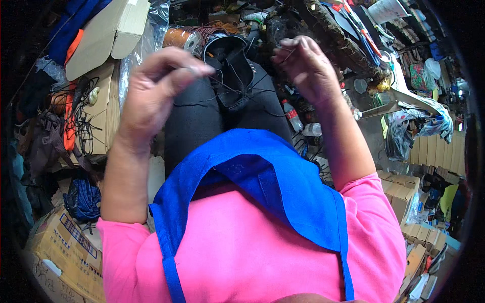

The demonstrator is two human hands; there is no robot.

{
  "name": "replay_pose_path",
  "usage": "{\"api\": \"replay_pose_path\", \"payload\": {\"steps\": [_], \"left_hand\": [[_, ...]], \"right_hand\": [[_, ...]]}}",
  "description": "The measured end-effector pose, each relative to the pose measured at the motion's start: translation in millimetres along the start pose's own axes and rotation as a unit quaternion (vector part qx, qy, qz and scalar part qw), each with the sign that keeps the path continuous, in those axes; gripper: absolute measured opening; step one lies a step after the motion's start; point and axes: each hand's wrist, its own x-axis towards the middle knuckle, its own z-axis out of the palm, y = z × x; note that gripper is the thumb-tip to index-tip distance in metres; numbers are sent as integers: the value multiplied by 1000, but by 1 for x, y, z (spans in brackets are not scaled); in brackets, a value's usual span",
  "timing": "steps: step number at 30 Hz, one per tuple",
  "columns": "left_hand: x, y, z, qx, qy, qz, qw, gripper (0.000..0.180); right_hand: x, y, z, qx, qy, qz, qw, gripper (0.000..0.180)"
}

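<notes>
Both hands raised above the black shoe (230,76) on the lap: left hand (154,88) grip pinched on dark thread (222,91), right hand (303,65) grip pinched on the other end, apparently pulling the stitch taut, cardboard boxes (108,35) left of shoe.

A shoe (230,76) rests on the person's lap, between the raised left hand (154,93) and right hand (308,68). Thread (222,93) runs across it from hand to hand. An apron (262,187) hangs below the shoe. Boxes (108,35) lie left; a bottle (292,117) lies right of the lap.
</notes>
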Motion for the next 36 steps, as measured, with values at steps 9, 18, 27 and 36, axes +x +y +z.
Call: {"api": "replay_pose_path", "payload": {"steps": [9,18,27,36], "left_hand": [[-45,-20,-50,490,-144,-78,856,16],[-120,103,-274,831,157,-134,517,20],[-62,-4,-159,716,76,-66,691,32],[28,-72,24,463,-172,34,869,28]], "right_hand": [[-41,-8,-23,-398,-187,246,863,16],[-151,-89,-227,-802,137,255,523,25],[-125,-41,-173,-742,65,228,627,24],[-17,17,-14,-468,-51,96,877,16]]}}
